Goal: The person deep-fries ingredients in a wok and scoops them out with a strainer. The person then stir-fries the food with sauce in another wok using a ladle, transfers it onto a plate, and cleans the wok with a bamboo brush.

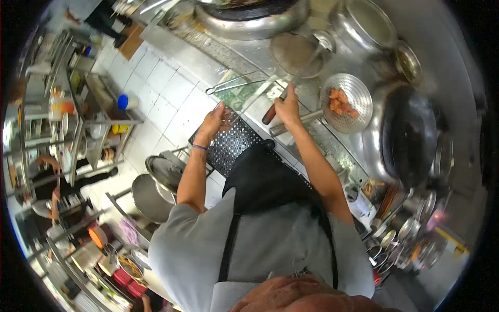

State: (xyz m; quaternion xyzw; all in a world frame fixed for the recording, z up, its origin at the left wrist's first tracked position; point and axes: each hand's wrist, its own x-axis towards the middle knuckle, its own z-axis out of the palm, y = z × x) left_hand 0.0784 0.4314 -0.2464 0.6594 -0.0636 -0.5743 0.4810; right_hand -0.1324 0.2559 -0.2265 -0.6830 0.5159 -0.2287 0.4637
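Note:
My left hand (pixel 212 124) is closed around the wire loop end of a long pale handle, which runs up toward a round mesh strainer (pixel 292 52) over the metal counter. In my right hand (pixel 289 108) is the dark wooden grip of a ladle (pixel 323 40), its shaft pointing away from me. To the right of that hand, a perforated skimmer (pixel 359 115) holds reddish-brown fried pieces (pixel 340 102), its thick tubular handle (pixel 296 122) passing under my right wrist. Metal tongs (pixel 234 84) lie on the counter ahead of my left hand.
A large wok (pixel 410 135) sits at right, and a wide round burner or wok (pixel 254 23) at the far side. A steel pot (pixel 371 23) stands beyond the skimmer. Below my hands is a black perforated mat (pixel 234 145). People stand by the shelves (pixel 78 119) at left.

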